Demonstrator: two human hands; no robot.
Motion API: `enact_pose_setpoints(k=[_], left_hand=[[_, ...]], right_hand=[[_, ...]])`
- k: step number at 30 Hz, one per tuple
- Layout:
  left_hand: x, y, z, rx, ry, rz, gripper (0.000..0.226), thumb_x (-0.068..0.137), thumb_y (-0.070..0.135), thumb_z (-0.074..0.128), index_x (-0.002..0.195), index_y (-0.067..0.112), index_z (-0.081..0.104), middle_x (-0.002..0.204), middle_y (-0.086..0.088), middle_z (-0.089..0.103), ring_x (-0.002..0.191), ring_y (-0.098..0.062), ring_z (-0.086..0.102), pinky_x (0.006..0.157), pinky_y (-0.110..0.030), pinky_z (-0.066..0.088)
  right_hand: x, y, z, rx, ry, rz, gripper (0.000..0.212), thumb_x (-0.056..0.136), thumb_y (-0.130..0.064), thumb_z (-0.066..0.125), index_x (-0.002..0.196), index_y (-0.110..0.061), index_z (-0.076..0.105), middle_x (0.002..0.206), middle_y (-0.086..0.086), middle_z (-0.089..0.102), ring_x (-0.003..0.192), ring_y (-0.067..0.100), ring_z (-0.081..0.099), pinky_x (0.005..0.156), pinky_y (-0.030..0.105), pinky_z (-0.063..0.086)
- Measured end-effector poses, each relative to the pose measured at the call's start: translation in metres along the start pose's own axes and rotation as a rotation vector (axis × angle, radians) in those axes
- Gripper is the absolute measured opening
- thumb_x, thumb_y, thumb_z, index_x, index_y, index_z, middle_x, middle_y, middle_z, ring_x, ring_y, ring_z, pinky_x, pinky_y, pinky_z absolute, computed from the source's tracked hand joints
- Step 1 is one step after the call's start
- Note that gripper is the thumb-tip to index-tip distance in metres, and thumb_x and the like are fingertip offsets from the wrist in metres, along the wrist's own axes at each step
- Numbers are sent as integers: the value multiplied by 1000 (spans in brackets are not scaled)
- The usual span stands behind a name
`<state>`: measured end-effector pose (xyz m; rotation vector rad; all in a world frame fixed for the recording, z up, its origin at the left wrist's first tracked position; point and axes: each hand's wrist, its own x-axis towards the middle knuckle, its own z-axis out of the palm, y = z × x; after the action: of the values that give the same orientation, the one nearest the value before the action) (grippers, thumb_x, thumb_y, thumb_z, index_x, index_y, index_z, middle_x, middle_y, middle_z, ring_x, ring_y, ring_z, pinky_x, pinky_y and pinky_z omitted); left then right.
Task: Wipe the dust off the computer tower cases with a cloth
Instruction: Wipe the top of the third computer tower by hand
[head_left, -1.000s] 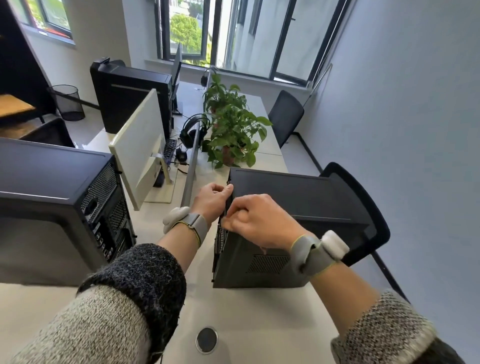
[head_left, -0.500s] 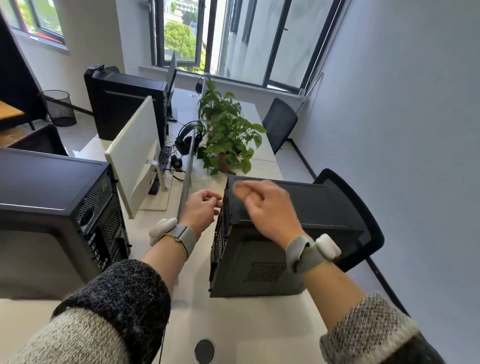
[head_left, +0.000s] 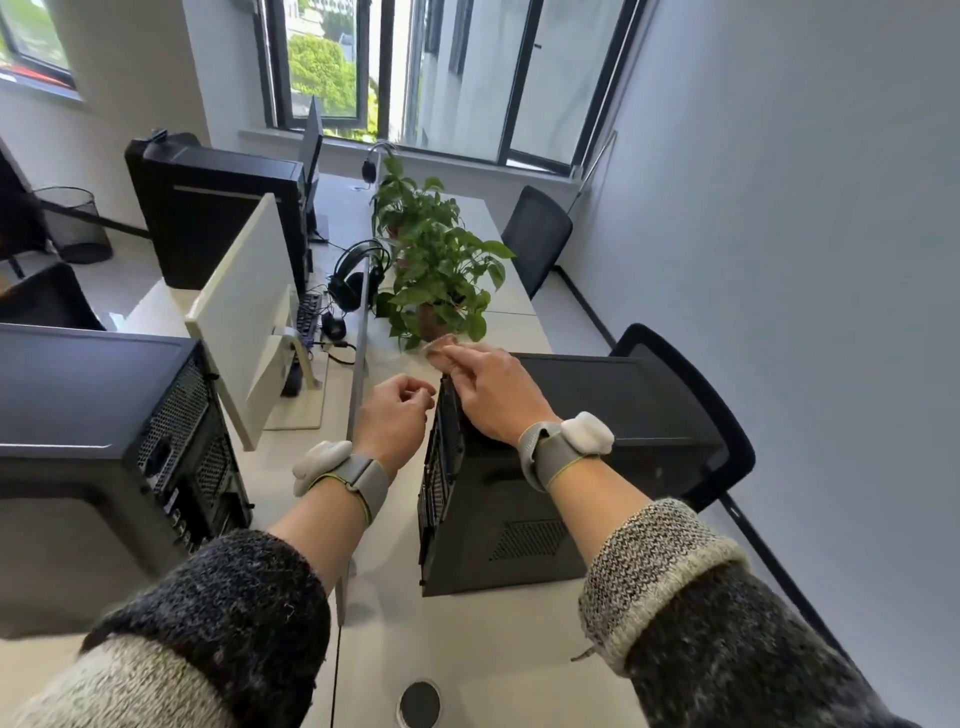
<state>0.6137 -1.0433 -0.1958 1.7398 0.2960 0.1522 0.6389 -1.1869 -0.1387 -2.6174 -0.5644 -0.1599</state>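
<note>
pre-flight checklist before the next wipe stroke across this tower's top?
1. Cloth in hand: ok. The right hand holds the cloth.
2. Cloth on the tower: ok, at the far left corner of its top.
3. Tower seated: ok, upright on the desk.
4. Tower steadied: cannot tell. The left hand is curled beside it, and any contact is hidden.
5. Plant clearance: cannot tell. Its leaves hang just beyond the cloth.
6. Dust remaining on top: cannot tell.
</note>
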Motion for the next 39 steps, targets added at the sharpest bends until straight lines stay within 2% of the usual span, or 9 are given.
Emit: enact_pose_setpoints(k=[5, 8, 12, 18, 22, 25, 29, 34, 39], left_hand=[[-10, 19, 25, 245, 87, 149, 14, 101, 26, 59, 101, 20, 71, 102, -3, 70, 95, -22, 64, 85, -35, 51], [-13, 23, 42, 324, 153, 233, 11, 99, 22, 57, 100, 19, 69, 107, -5, 63, 103, -28, 60, 95, -43, 50], [-17, 24, 57, 512, 250, 266, 16, 101, 18, 55, 109, 17, 69, 116, -10, 59, 112, -33, 52, 94, -43, 45], [-12, 12, 63, 418, 335, 207, 21, 103, 10, 50, 112, 17, 68, 117, -11, 59, 112, -34, 55, 97, -48, 48], [-15, 9, 64, 370, 360, 221, 27, 104, 5, 45, 118, 19, 63, 118, -9, 59, 112, -31, 57, 97, -51, 48], [-14, 9, 62, 386, 334, 241, 29, 104, 5, 44, 124, 20, 60, 119, -7, 58, 113, -29, 57, 98, -51, 48], [-13, 7, 62, 360, 324, 243, 32, 104, 4, 43, 130, 17, 57, 122, -9, 57, 110, -28, 57, 96, -43, 47], [-13, 9, 61, 321, 294, 235, 35, 102, 4, 43, 133, 15, 56, 125, -12, 55, 103, -21, 51, 91, -33, 40], [-15, 8, 60, 310, 319, 253, 26, 100, 2, 44, 121, 13, 55, 117, -11, 56, 101, -24, 53, 87, -33, 38]], right_hand=[[3, 46, -26, 21, 34, 132, 36, 110, -35, 54, 136, -18, 72, 139, 8, 69, 131, 32, 59, 113, 35, 42], [0, 83, -42, -65, 53, 247, 29, 107, -24, 54, 125, -13, 74, 128, 16, 72, 121, 39, 62, 103, 39, 46], [-9, 142, -67, -144, 103, 392, 26, 101, -13, 49, 116, -8, 69, 117, 20, 71, 112, 43, 65, 92, 44, 52], [-24, 199, -89, -231, 147, 515, 35, 101, -1, 42, 133, -1, 55, 127, 26, 62, 122, 43, 60, 99, 45, 52], [-21, 200, -67, -267, 163, 460, 48, 93, -1, 44, 141, -3, 46, 139, 27, 55, 127, 40, 56, 108, 44, 49], [-16, 168, -53, -236, 145, 396, 51, 96, -2, 43, 147, -6, 46, 149, 21, 51, 135, 38, 51, 112, 42, 43], [-9, 91, -20, -120, 61, 127, 55, 102, -7, 43, 155, -19, 49, 162, 7, 46, 150, 28, 40, 123, 33, 30], [-13, 33, -7, 83, -18, -57, 41, 108, -20, 50, 147, -23, 64, 158, -3, 54, 146, 16, 45, 120, 24, 29], [-39, 49, -19, 125, -21, -118, 38, 104, -22, 59, 140, -26, 70, 149, -5, 63, 138, 15, 57, 120, 31, 41]])
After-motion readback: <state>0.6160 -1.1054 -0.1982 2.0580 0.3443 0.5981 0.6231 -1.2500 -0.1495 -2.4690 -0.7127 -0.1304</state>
